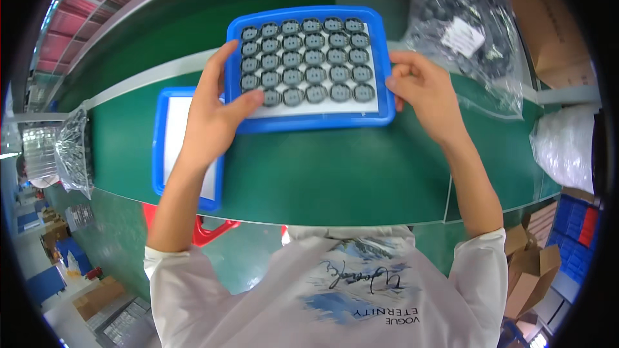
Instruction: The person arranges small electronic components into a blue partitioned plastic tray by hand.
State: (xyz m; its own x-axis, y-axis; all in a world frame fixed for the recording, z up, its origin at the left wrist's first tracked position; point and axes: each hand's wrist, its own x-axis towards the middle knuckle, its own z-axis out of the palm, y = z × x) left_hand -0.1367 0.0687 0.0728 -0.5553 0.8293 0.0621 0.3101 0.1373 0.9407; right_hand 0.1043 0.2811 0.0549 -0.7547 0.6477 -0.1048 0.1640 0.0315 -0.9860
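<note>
1. L hand (216,113) is closed on the blue tray (309,124), fingers along its left side, thumb over the near-left corner. R hand (422,87) grips the right rim, thumb and fingers bent in.
2. Tray sits ahead of the person, btwn both hands; prob. held at opp. ends to keep it level. Can't tell if it's resting or slightly lifted.
3. Inside: grey round parts (314,57), 6 cols x 5 rows, on a white sheet (329,109); gaps prob. stop them knocking. Near-left spot is partly hidden by L thumb.
4. 2nd blue tray (158,148), white inside, lies left, partly under L forearm; prob. there for easy reach.
5. Surface: green table (335,174), pale strip running behind. Clear bag (451,6) of dark parts w/ white label (463,37) at far right, next to cardboard box (554,19).
6. Room: red stool (213,233) below near edge, greenish floor (116,225), open carton (535,274) + blue bins (567,222) lower right, wrapped plastic bundle (567,145) at right.
</note>
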